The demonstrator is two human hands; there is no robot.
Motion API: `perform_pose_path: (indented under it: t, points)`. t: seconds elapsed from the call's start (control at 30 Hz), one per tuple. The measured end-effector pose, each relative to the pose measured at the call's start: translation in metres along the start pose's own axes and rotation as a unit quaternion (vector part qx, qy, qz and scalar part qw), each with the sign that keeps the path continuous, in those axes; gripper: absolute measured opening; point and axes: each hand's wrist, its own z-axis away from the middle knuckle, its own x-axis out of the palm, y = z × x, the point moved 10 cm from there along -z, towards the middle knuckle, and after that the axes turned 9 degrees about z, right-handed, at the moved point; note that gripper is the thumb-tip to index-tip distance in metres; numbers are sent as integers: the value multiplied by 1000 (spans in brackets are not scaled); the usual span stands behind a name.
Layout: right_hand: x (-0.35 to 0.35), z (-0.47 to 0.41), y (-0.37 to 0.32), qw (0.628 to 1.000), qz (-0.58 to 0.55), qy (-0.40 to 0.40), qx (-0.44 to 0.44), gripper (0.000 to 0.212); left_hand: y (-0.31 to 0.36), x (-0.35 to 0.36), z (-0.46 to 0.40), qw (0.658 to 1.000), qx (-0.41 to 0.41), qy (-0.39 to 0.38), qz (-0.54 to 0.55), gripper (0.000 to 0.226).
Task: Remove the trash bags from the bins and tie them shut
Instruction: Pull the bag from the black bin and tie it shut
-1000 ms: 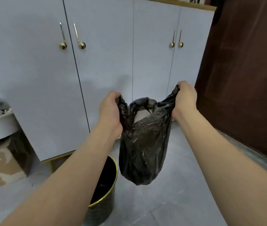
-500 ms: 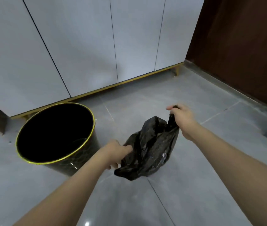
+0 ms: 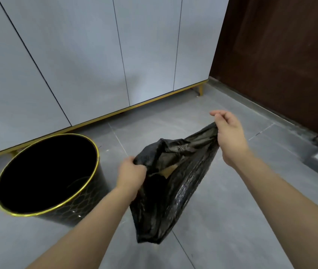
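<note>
Trash bag (image 3: 171, 191): out, hanging right of the black bin (image 3: 49, 177), mouth unknotted.
Left hand (image 3: 131, 175): fingers clenched on near rim.
Right hand (image 3: 230, 134): fingers pinching far rim (stretched for tying, seemingly).

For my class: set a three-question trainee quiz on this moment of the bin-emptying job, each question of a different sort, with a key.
1. True or false: the black trash bag is tied shut.
2. Which hand grips the bag's edge nearest the bin? A) left hand B) right hand
3. Fill in: the bin's rim is ____ coloured.

Key: 1 false, its mouth gapes open between the hands; 2 A; 3 gold.
</note>
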Motion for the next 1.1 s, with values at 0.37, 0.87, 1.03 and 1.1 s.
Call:
perform_pose_path:
  t: [0.37,0.87,1.03,1.1]
  points:
    - [24,-9,26,779,600,-144,-111,25,101,-23,63,709,483,-13,-513,12]
    - [9,5,-14,823,550,-25,-142,52,22,49,62,699,318,-36,-640,115]
    - [97,90,2,607,646,-253,-387,109,20,41,43,738,352,-72,-572,30]
    - [112,99,39,499,720,-284,-389,102,19,43,49,733,363,-117,-563,17]
